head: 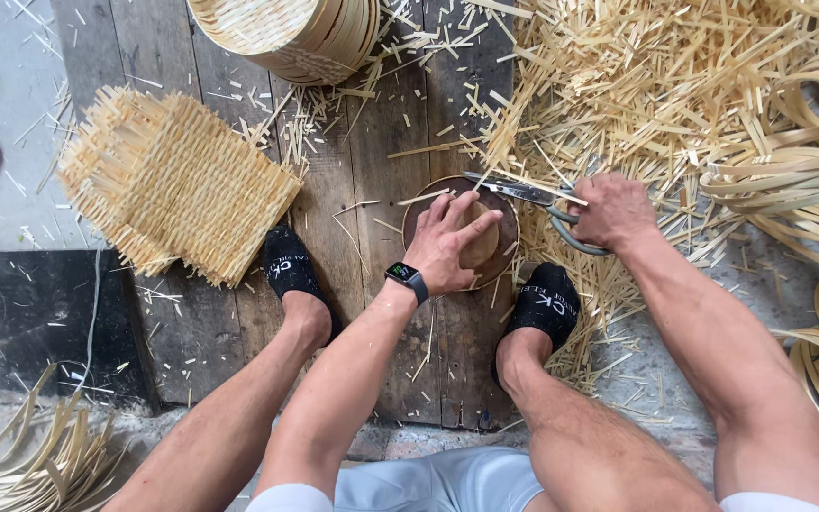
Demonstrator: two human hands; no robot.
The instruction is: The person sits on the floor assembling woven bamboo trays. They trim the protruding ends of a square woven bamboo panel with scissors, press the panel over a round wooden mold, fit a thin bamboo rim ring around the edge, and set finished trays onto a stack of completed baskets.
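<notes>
Knees and black slippers (288,265) at near edge of plank floor (381,142) | left hand (447,242) spread flat, pressing round wooden block (504,248) mid-board | right hand (610,210) gripping scissors (523,192) at block's far rim | woven mat (177,185) left | bamboo strips (656,85) right.

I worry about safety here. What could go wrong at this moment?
1. The scissors in the right hand point toward the left hand pressing the round wooden disc; a slip might cut fingers.
2. Loose bamboo strips lie around the slippered feet; splinters seem possible.
</notes>
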